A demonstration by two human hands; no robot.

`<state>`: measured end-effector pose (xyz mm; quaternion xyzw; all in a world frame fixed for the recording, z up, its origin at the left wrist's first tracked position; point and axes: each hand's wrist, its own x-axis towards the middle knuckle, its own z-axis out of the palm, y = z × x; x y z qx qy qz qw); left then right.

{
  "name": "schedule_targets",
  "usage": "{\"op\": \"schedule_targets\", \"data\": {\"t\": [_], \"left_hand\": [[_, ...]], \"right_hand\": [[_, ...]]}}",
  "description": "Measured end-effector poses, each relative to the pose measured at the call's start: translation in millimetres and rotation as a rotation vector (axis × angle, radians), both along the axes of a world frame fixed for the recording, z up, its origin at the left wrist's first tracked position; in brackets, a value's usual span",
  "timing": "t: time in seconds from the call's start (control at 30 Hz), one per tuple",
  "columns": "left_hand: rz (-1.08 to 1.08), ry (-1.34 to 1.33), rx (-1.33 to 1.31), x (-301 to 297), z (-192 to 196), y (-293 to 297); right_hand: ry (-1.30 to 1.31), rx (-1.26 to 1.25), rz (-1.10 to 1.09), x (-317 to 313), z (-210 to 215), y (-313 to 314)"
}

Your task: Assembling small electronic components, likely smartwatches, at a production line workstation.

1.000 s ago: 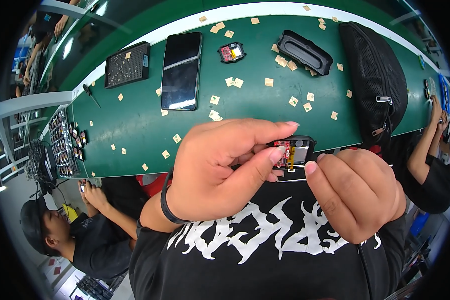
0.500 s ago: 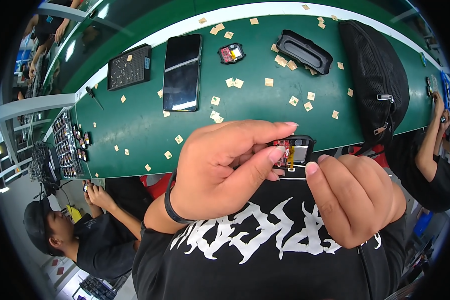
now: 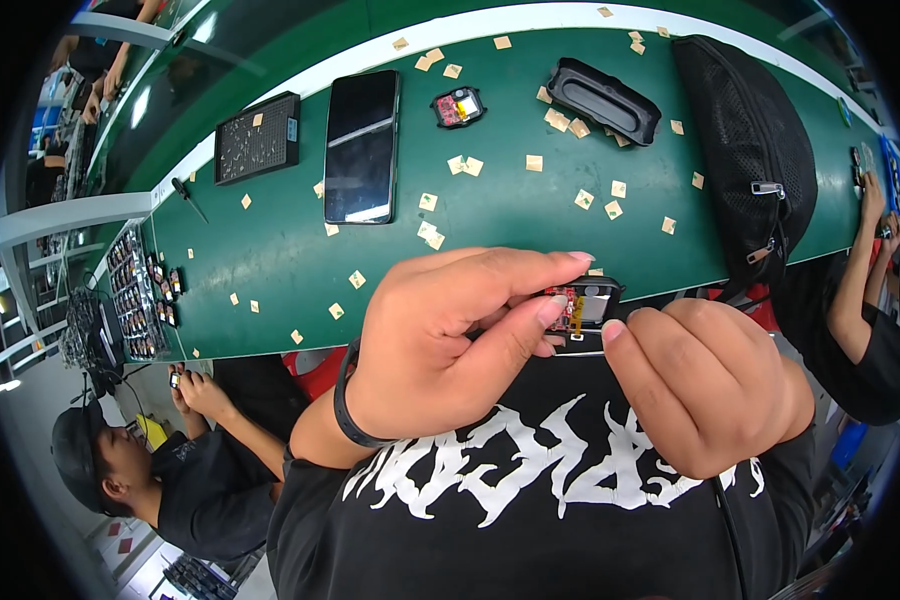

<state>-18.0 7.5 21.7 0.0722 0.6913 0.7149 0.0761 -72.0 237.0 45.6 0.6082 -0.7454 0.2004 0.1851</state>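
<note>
Thumb and fingers of my left hand point(image 3: 440, 345) close round the left side of a small open watch case point(image 3: 598, 305), held just off the table's near edge. Inside it show a red circuit board, a strip of yellow tape and a silvery block. My right hand point(image 3: 705, 385) is curled in a pinch at the case's lower right, its thumb tip at or very near the rim. Whatever that pinch holds is hidden. A similar open watch case point(image 3: 458, 107) lies farther back on the green table point(image 3: 510, 215).
Left of centre lie a black phone point(image 3: 362, 150), a black tray of tiny parts point(image 3: 257, 145) and a screwdriver point(image 3: 190, 200). A black oblong tray point(image 3: 605, 102) and zipped pouch point(image 3: 745, 160) are at the right. Several paper squares are scattered about. People sit on both sides.
The watch case and both hands have shifted slightly left. My right hand has risen a little, and the thin light piece seen by its thumb tip no longer shows.
</note>
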Motion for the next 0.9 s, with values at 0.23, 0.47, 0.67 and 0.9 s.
{"op": "schedule_targets", "data": {"t": [0.23, 0.47, 0.67, 0.9], "left_hand": [[0.023, -0.093, 0.047, 1, 7, 2], [0.016, -0.148, 0.032, 2, 9, 4], [-0.012, -0.203, 0.036, 0, 8, 4], [0.017, -0.206, 0.069, 3, 9, 3]], "right_hand": [[0.064, -0.007, -0.049, 7, 3, 1], [0.086, 0.0, -0.09, 12, 5, 0], [0.093, 0.035, -0.097, 13, 8, 3], [0.071, -0.006, -0.154, 13, 3, 0]]}}
